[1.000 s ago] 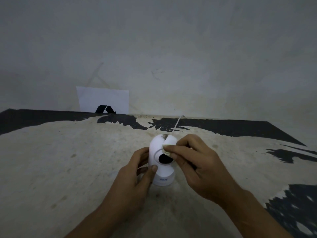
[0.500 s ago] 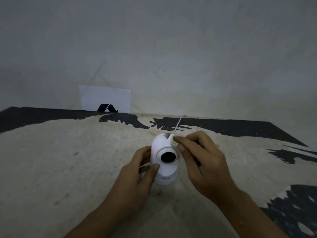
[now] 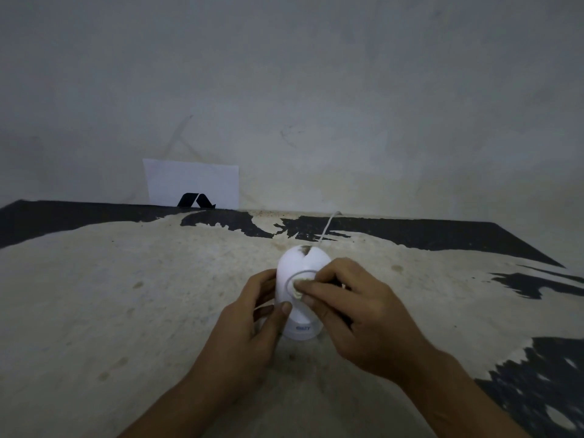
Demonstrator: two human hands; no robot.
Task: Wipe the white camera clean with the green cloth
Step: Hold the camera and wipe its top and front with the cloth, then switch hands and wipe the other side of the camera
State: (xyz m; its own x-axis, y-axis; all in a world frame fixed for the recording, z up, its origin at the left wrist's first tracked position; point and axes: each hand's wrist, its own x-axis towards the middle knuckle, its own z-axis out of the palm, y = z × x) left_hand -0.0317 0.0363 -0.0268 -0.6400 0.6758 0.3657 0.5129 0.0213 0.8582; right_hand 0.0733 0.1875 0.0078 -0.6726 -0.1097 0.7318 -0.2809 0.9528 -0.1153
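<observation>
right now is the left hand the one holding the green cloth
No, the right hand pinches the green cloth against the white camera; the left hand only steadies its side.

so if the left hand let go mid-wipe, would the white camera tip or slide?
Probably tip-prone: the white camera stands upright, bulbous head over a narrower base. It looks like light, smooth plastic, so pressure from the right hand with the green cloth could shove it. The thin cable behind likely wouldn't restrain it.

Small blurred logo on white camera (image 3: 301, 324) base, illegible
</observation>
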